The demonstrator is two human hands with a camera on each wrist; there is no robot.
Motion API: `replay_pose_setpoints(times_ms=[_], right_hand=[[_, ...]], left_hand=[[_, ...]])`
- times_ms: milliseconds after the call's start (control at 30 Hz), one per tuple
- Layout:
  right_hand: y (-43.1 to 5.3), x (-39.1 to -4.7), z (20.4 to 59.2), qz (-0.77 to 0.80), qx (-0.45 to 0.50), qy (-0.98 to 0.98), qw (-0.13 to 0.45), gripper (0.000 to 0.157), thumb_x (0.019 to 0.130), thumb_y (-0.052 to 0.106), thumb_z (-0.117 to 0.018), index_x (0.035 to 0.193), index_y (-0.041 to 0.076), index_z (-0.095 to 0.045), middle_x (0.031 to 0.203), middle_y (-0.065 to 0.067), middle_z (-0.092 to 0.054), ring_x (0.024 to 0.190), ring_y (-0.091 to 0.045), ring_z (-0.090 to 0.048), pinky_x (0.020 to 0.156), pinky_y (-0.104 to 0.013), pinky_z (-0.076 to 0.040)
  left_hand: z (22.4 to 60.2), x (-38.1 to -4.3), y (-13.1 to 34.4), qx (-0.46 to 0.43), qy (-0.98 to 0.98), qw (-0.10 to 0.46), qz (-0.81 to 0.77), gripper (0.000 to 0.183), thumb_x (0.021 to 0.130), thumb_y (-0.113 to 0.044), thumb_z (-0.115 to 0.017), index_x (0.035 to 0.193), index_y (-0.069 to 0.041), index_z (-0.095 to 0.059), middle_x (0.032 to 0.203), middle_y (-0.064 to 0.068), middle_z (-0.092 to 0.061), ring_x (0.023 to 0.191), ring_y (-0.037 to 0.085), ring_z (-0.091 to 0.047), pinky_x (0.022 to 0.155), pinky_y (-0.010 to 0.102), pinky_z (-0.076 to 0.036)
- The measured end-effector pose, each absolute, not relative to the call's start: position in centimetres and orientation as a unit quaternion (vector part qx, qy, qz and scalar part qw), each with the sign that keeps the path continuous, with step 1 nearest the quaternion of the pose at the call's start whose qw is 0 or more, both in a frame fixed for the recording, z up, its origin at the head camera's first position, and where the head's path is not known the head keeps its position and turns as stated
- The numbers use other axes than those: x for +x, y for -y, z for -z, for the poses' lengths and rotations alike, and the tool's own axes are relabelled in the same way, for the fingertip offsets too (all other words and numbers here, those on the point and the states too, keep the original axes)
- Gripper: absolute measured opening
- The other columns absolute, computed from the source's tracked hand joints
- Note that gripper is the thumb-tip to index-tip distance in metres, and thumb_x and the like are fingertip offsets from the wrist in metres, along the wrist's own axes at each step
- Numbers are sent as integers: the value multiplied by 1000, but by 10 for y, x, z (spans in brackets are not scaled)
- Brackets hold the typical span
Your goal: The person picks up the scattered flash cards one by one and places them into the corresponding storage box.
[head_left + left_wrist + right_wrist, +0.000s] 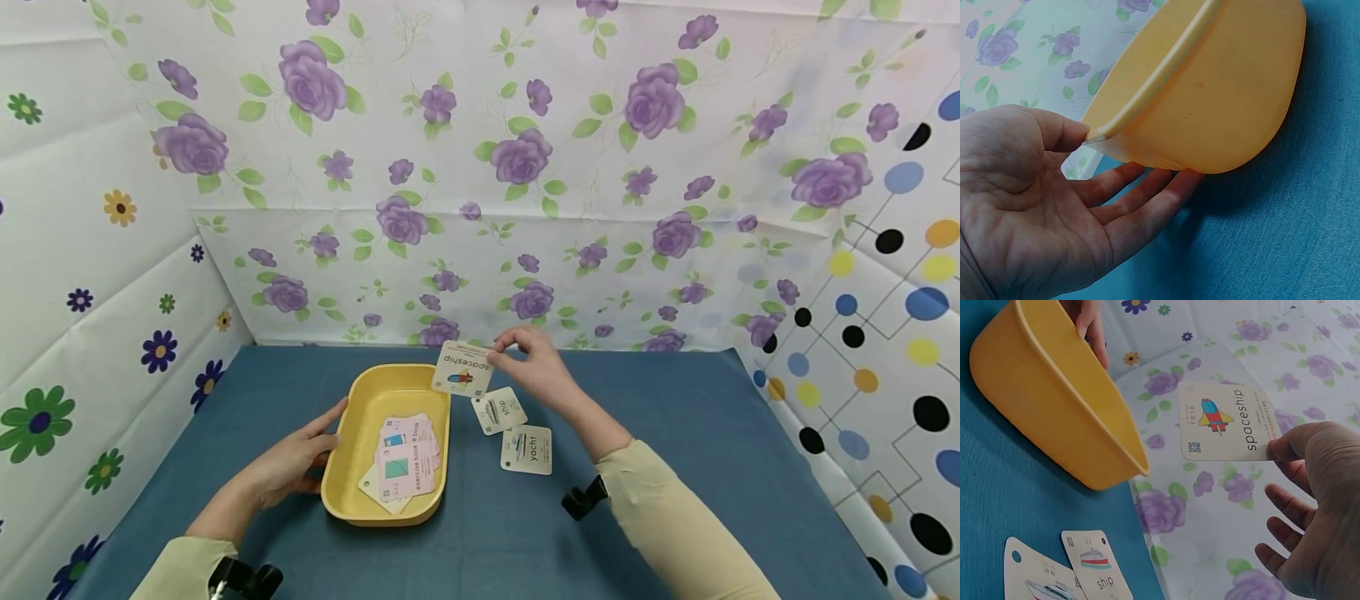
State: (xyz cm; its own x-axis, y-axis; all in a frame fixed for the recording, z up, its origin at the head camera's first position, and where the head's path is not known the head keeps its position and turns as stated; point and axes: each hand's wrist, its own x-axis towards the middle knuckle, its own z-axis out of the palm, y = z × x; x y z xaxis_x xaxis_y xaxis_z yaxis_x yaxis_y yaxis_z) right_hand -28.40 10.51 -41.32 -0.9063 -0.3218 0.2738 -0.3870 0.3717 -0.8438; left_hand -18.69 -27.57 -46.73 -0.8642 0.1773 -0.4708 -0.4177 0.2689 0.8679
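My right hand (534, 367) pinches a cream spaceship flashcard (461, 369) by its edge, thumb against index finger, with the other fingers spread. In the head view this card overlaps the far right corner of a yellow plastic basin (352, 433). On the basin's left side my left hand (288, 462) holds on, thumb at the rim and fingers under the outer wall, as the left wrist view shows. Pink flashcards (408, 467), the top one reading "exercise book", lie inside the basin over a cream card (369, 483).
Right of the basin, a ship card (499, 410) and a yacht card (527, 450) lie on the blue cloth (645, 400), close together at their corners. Flowered sheeting (480, 167) rises behind the table, and dotted sheeting (892, 333) stands at the right.
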Motion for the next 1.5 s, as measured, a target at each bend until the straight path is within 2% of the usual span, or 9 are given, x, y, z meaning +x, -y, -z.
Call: replay_pose_setpoints(times_ms=[267,600,1067,1500], right_hand=[[-96,-284,416,-519,230,823,31,13,99,25,-71,98,13,-68,123,-5,-58,121,-25,-50,107,-54,-35],[-86,-282,418,-509,225,831,22,12,99,28,-70,99,17,-68,123,-3,-57,129,-25,-42,107,-52,-36],[-75,-283,422,-511,225,830,18,12,100,31,-69,98,19,-69,123,-2,-57,131,-25,-41,108,-53,-36],[-59,-281,423,-505,234,831,17,14,99,32,-70,97,18,-69,119,0,-60,125,-24,-45,106,-52,-38]], left_hand=[[467,-185,276,-69,-758,241,-602,66,111,-27,-44,165,-40,-9,160,26,-29,122,34,-59,80,51,-56],[466,-184,276,-65,-759,238,-603,65,111,-27,-44,165,-41,-10,161,25,-27,121,34,-59,80,51,-56],[466,-183,276,-61,-759,236,-604,65,111,-26,-43,165,-40,-10,161,25,-27,120,33,-60,81,51,-56],[467,-183,276,-66,-763,236,-598,65,111,-26,-43,165,-40,-11,162,25,-25,122,34,-58,81,51,-55]])
